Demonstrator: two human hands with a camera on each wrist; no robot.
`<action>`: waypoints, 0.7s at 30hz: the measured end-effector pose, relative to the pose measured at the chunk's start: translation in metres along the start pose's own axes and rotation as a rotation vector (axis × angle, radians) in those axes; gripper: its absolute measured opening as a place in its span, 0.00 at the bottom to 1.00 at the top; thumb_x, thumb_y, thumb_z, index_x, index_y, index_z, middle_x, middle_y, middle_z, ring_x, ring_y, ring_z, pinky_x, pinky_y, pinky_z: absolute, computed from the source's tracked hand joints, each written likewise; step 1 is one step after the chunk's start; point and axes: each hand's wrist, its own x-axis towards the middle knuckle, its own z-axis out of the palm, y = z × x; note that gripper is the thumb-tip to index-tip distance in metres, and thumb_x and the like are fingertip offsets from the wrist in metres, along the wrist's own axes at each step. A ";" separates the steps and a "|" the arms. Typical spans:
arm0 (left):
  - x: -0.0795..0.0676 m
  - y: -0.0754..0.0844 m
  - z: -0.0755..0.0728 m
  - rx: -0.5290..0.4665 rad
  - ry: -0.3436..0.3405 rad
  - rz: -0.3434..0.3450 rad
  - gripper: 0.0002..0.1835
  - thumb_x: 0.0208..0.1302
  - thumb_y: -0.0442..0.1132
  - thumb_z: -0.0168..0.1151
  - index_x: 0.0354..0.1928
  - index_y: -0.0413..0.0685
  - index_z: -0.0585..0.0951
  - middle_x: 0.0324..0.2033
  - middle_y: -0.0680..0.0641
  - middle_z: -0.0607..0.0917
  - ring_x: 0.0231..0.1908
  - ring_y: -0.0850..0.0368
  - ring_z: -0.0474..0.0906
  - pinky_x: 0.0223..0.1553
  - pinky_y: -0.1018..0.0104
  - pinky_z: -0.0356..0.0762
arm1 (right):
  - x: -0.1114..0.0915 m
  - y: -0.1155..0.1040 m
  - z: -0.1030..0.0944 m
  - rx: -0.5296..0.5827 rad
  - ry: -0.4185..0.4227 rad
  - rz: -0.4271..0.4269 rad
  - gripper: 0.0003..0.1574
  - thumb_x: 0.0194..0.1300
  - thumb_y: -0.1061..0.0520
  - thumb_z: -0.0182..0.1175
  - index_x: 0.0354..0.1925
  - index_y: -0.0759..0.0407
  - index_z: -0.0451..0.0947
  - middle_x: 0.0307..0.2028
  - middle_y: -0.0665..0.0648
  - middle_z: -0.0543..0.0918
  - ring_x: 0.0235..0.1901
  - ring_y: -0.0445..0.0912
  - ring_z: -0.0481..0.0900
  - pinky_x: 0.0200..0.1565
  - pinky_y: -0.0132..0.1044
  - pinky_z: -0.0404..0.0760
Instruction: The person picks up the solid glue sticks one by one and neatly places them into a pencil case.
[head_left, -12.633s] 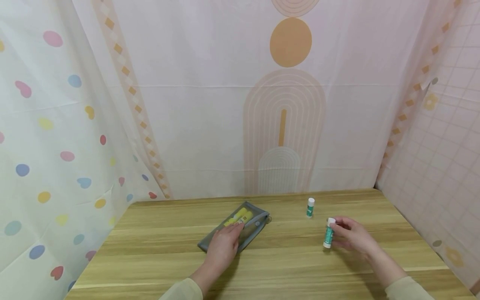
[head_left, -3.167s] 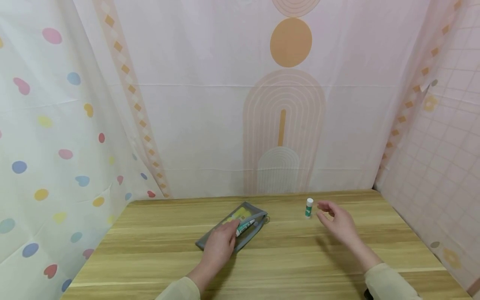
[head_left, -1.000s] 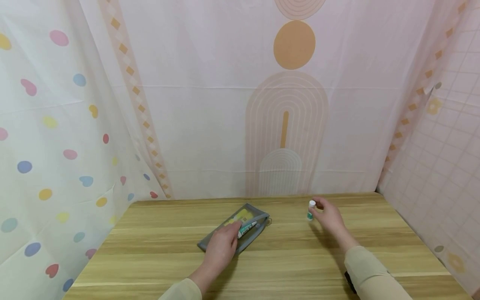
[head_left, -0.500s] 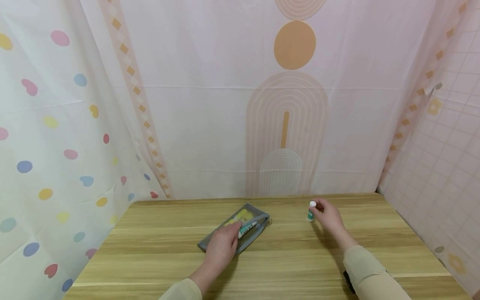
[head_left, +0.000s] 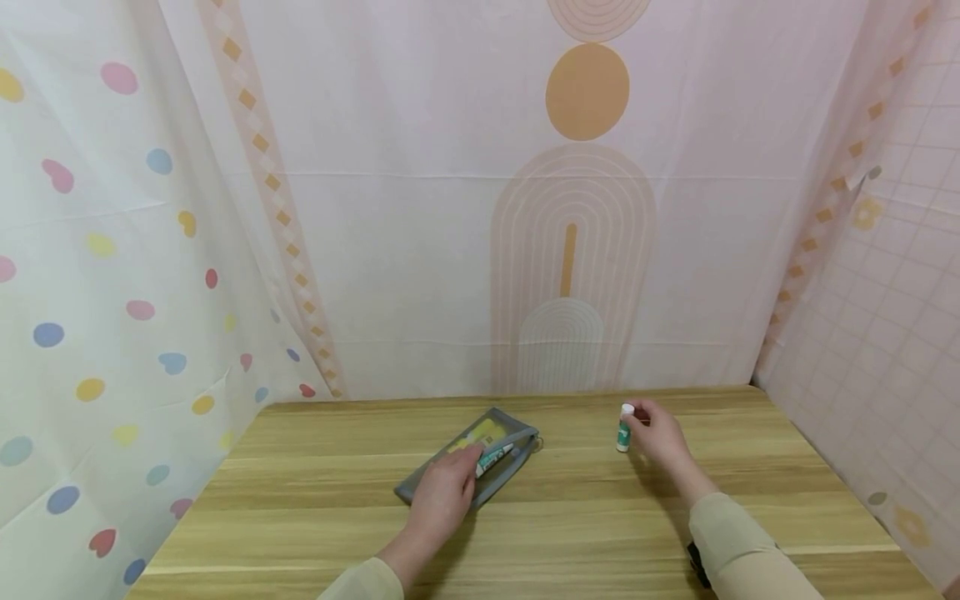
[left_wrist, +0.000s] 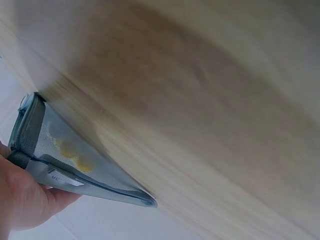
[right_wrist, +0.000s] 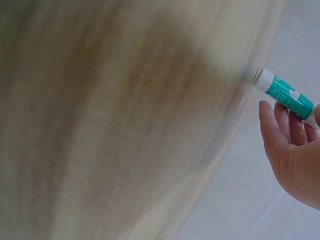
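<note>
My left hand [head_left: 442, 492] grips the near edge of a grey mesh zip pencil case [head_left: 431, 468] lying slantwise on the table. Its mouth is unzipped toward the right. Inside lie yellow sticks [head_left: 483, 430] and, by the opening, a green-and-white glue stick [head_left: 495, 458]. In the left wrist view, the thumb is under the case [left_wrist: 100, 170] and rounded yellow ends show through the mesh. My right hand [head_left: 660, 433] pinches a second glue stick [head_left: 624, 433], white-capped with a teal label, by its upper part. The right wrist view shows its white base [right_wrist: 263, 80] close to the tabletop; contact is unclear.
The wood-grain table [head_left: 315, 517] runs back to a hanging pale curtain [head_left: 405, 275]. A dotted cloth [head_left: 112, 350] hangs at the left, a checked one [head_left: 892, 333] at the right. A dark object [head_left: 699, 565] shows under my right sleeve.
Since the oldest frame, one glue stick has gone from my right hand into the pencil case. My right hand has since taken hold of the other glue stick and shifted it slightly nearer.
</note>
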 end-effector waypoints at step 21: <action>0.001 0.002 -0.002 -0.009 -0.032 -0.024 0.18 0.58 0.24 0.67 0.51 0.37 0.84 0.45 0.40 0.87 0.46 0.44 0.84 0.48 0.50 0.82 | -0.006 -0.009 0.000 0.253 -0.095 0.140 0.19 0.75 0.64 0.51 0.57 0.78 0.66 0.43 0.68 0.73 0.39 0.54 0.80 0.42 0.50 0.86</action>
